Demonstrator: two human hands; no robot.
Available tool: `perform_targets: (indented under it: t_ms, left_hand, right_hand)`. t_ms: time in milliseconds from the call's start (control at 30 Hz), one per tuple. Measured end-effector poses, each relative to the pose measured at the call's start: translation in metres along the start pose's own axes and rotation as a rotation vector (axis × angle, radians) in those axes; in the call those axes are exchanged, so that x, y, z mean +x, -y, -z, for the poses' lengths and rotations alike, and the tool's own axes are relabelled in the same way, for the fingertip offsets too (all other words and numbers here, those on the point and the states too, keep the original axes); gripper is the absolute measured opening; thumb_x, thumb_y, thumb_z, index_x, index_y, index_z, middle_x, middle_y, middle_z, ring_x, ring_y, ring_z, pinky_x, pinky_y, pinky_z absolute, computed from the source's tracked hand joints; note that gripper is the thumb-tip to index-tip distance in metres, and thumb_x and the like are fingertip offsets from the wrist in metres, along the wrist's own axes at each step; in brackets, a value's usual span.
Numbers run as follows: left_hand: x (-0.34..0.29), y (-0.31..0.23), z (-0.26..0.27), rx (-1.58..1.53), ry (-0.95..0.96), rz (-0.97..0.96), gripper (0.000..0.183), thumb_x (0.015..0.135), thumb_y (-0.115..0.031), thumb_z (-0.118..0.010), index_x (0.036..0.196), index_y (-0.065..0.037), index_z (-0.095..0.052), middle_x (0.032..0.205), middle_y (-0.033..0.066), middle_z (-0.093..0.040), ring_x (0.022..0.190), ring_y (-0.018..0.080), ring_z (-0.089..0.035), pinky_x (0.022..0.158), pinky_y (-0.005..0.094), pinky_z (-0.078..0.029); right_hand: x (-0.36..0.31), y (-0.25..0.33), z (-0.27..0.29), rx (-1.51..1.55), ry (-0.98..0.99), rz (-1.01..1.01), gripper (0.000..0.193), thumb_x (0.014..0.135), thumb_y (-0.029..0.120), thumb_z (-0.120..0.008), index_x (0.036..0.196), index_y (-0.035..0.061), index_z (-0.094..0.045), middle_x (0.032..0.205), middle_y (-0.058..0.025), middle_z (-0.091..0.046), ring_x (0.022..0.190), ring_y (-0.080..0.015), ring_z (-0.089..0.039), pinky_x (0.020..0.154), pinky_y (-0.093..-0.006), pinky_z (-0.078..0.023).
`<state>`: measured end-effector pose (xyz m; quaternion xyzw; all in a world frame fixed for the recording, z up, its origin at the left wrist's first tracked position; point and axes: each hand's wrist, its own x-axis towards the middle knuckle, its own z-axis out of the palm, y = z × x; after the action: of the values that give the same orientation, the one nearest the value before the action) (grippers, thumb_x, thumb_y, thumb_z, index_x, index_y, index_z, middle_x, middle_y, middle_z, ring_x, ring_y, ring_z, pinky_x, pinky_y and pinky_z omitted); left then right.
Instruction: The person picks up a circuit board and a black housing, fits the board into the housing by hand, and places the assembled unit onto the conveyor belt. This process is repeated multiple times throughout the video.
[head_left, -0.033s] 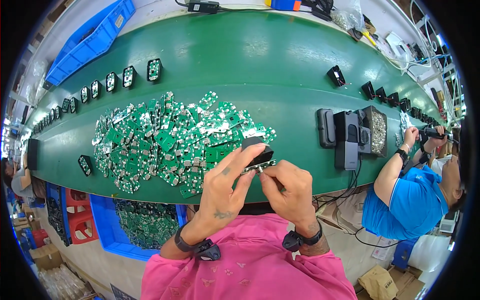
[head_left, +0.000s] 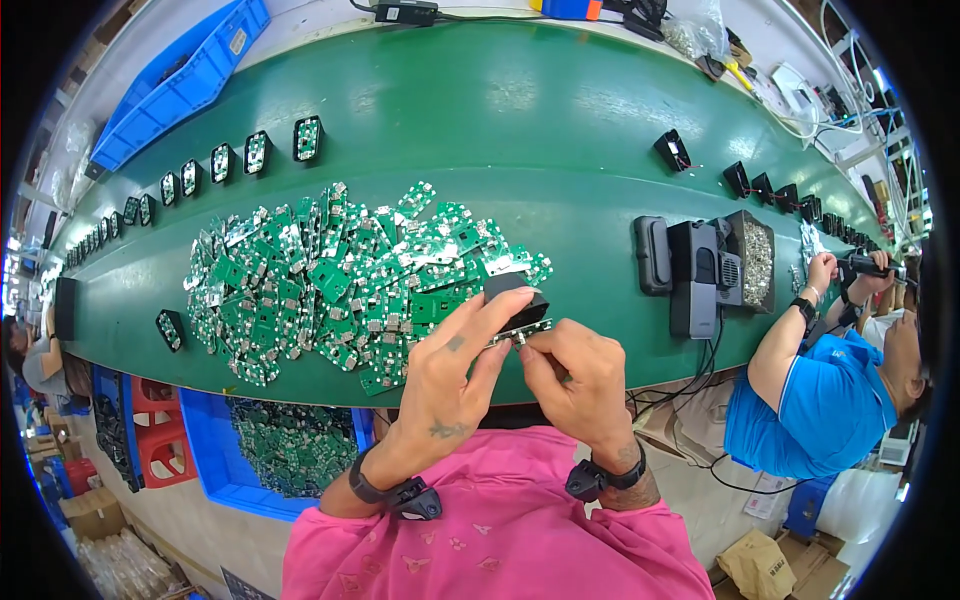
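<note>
My left hand (head_left: pixel 447 372) is closed around a small black plastic housing (head_left: pixel 514 299), held just above the near edge of the bench. A circuit board (head_left: pixel 524 331) sits edge-on at the side of the housing that faces me, close to both thumbs. At the board's edge, the thumb and forefinger of my right hand (head_left: pixel 577 372) are pinched at a small pale piece (head_left: pixel 520 339). What exactly those fingertips grip is too small to make out. Just beyond and left of my hands spreads a heap of loose green circuit boards (head_left: pixel 335 280).
Black housings with boards (head_left: pixel 257 154) line the bench's left side; empty-looking black housings (head_left: pixel 672 151) run along the right. Dark grey devices (head_left: pixel 692 280) stand beside a box of small metal parts (head_left: pixel 758 262). A co-worker in blue (head_left: pixel 815 405) works at right. A blue crate (head_left: pixel 215 450) sits below.
</note>
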<state>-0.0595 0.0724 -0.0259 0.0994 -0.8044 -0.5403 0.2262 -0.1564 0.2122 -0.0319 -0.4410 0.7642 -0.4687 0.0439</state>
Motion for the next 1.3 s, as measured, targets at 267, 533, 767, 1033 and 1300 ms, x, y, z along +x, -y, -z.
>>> perform_targets:
  t_ms: [267,533,767,1033,1300]
  left_hand:
    - [0.000,-0.002,0.004,0.177,0.092,-0.054,0.049,0.083,0.010,-0.061,0.129,-0.008,-0.061,0.116,0.0187,-0.066,0.098,0.0350,-0.068,0.077,0.0365,-0.056]
    - [0.002,0.002,-0.002,0.189,0.055,0.008,0.050,0.082,0.010,-0.061,0.128,-0.008,-0.062,0.110,0.0193,-0.066,0.095,0.0337,-0.069,0.078,0.0349,-0.055]
    - [0.002,0.031,-0.006,-0.175,-0.014,0.236,0.044,0.093,0.003,-0.056,0.137,-0.003,-0.054,0.119,0.0148,-0.065,0.101,0.0209,-0.068,0.078,0.0318,-0.059]
    - [-0.004,0.041,-0.008,-0.509,0.076,0.344,0.055,0.086,0.009,-0.067,0.137,0.001,-0.049,0.119,0.0116,-0.060,0.098,0.0167,-0.065,0.079,0.0272,-0.059]
    - [0.000,0.031,-0.005,-0.429,0.121,0.316,0.059,0.081,0.010,-0.069,0.136,0.001,-0.050,0.121,0.0112,-0.058,0.101,0.0171,-0.065,0.083,0.0271,-0.059]
  right_hand:
    - [0.008,-0.002,0.009,0.006,0.123,-0.004,0.004,0.079,0.002,-0.067,0.080,0.0024,-0.063,0.071,-0.0113,-0.060,0.061,-0.0297,-0.062,0.054,-0.0386,-0.047]
    - [0.008,-0.007,-0.008,-0.005,0.032,0.021,0.003,0.081,0.001,-0.066,0.081,-0.0004,-0.063,0.071,-0.0124,-0.060,0.057,-0.0295,-0.059,0.053,-0.0388,-0.045]
    - [0.006,-0.006,-0.015,0.025,-0.149,-0.192,0.012,0.089,0.011,-0.070,0.088,0.0003,-0.064,0.072,-0.0119,-0.061,0.054,-0.0243,-0.059,0.052,-0.0356,-0.047]
    - [0.003,-0.020,-0.016,0.434,-0.065,-0.374,0.015,0.092,0.011,-0.069,0.089,-0.0035,-0.067,0.068,-0.0063,-0.067,0.055,-0.0086,-0.061,0.050,-0.0254,-0.046]
    - [-0.001,-0.031,-0.016,0.509,0.102,-0.319,0.017,0.093,0.015,-0.069,0.093,-0.0013,-0.069,0.069,-0.0029,-0.064,0.060,-0.0082,-0.057,0.054,-0.0260,-0.045]
